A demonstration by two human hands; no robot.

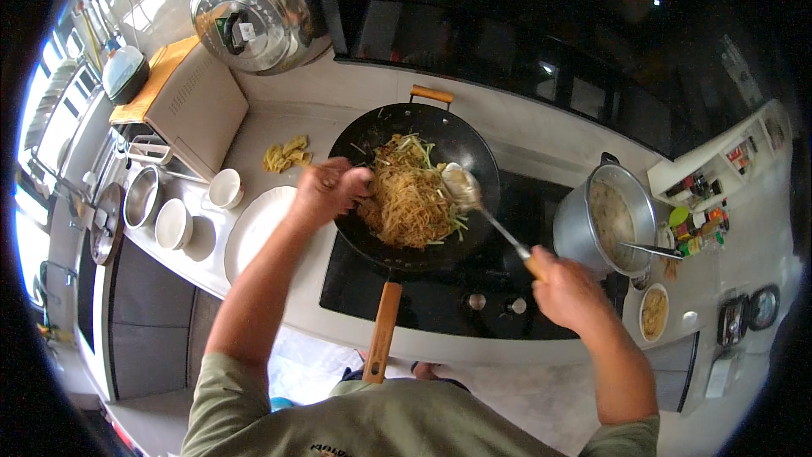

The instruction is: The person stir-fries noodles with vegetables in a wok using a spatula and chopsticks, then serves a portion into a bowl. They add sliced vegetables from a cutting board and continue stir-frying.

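Observation:
A black wok [472,146] with a wooden handle [384,324] sits on a black glass cooktop [431,311]. Thin brown noodles [415,209] with pale green vegetable strips fill its middle. My right hand [564,289] is closed around the wooden grip of a metal cooking ladle [462,187], whose head rests at the right side of the noodles. Over the wok's left rim is my left hand [333,187], blurred, with its fingers bent; whether it holds anything is unclear. A large white plate [254,228] lies left of the wok, partly behind my left forearm.
Right of the wok stands a tall metal pot [574,228] of cloudy liquid with a utensil in it. A bowl of yellowish food [653,312] is beyond it. White bowls [174,224], a metal bowl [143,197], a yellow cloth [285,153] and a countertop oven [196,108] stand left.

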